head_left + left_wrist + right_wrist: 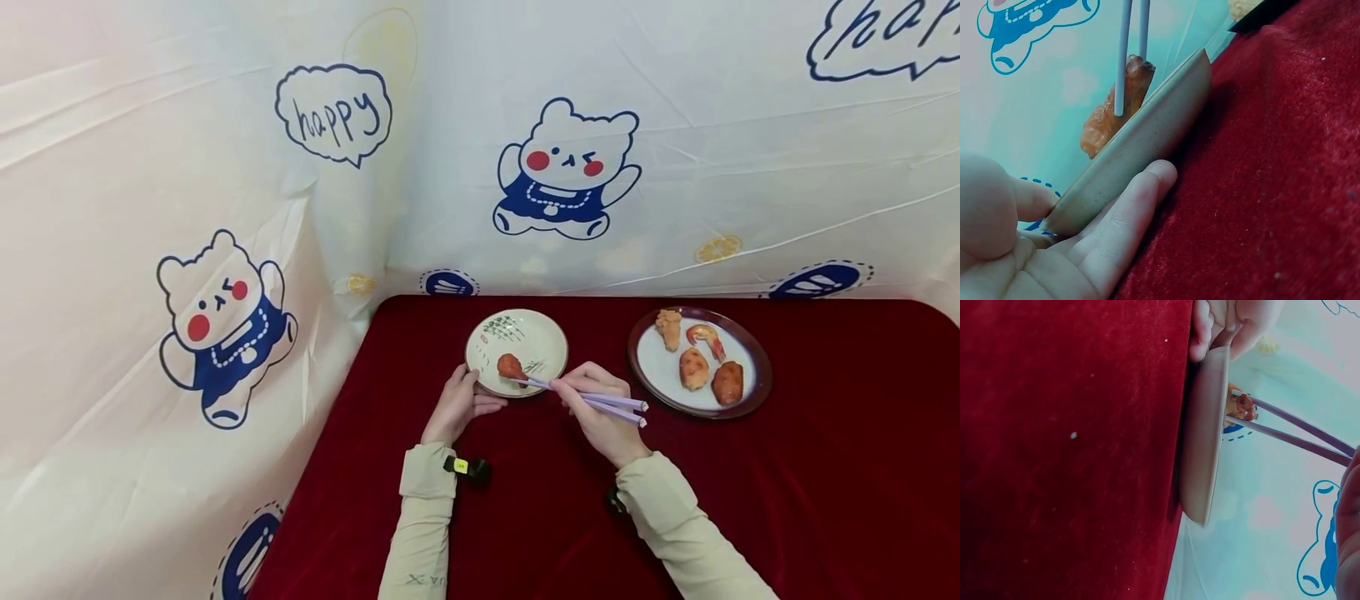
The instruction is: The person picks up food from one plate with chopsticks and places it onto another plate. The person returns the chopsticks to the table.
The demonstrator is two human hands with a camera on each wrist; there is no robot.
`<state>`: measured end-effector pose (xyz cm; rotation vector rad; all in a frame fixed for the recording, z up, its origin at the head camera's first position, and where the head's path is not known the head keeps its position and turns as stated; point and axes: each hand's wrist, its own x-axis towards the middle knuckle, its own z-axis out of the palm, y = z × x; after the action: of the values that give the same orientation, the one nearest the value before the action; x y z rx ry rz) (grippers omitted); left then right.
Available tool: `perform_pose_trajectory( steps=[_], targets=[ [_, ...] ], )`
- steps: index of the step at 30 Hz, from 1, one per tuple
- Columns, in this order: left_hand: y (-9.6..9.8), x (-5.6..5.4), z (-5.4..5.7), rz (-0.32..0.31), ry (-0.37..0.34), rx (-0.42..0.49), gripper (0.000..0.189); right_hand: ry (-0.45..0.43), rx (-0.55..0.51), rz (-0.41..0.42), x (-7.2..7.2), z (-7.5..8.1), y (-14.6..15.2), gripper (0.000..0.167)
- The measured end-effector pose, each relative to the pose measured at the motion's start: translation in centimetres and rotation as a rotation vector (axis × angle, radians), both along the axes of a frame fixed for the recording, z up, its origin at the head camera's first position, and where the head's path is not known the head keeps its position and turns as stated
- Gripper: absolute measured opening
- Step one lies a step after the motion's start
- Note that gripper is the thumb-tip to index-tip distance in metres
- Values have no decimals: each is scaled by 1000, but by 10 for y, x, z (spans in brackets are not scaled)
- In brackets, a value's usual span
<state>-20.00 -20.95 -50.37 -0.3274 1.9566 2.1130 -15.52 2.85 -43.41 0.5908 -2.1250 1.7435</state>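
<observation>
At the near left rim of a small cream plate (pixel 546 342), my left hand (pixel 452 407) grips with the thumb above and fingers beneath, as the left wrist view shows. My right hand (pixel 606 419) holds a pair of lilac chopsticks (pixel 611 402), pinched partway along. Their tips are on either side of a reddish-brown chicken drumstick (pixel 510 366), which appears over the plate's near half. The left wrist view has the drumstick (pixel 1102 128) at the plate's rim, chopsticks straddling its narrow end. Green and red patterns decorate the plate.
Right of my right hand is a round brown-rimmed plate (pixel 763 375) with a white middle. On it lie a fried chicken piece (pixel 668 329), a shrimp (pixel 707 340) and two browned wing-like pieces (pixel 693 369). Dark red cloth covers the table (pixel 540 517); printed white sheets hang behind and left.
</observation>
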Motion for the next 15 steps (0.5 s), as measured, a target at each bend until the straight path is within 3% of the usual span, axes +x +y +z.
perform_pose_trajectory(
  steps=[4,10,15],
  targets=[
    [1,0,0,18,2,-9,40,11,-17,18,-2,-4,-4,16],
    [2,1,1,27,-5,-8,39,-1,-1,35,-12,-22,-9,15],
    [2,2,5,8,-1,-8,39,-11,4,65,-9,-10,-13,14]
  ],
)
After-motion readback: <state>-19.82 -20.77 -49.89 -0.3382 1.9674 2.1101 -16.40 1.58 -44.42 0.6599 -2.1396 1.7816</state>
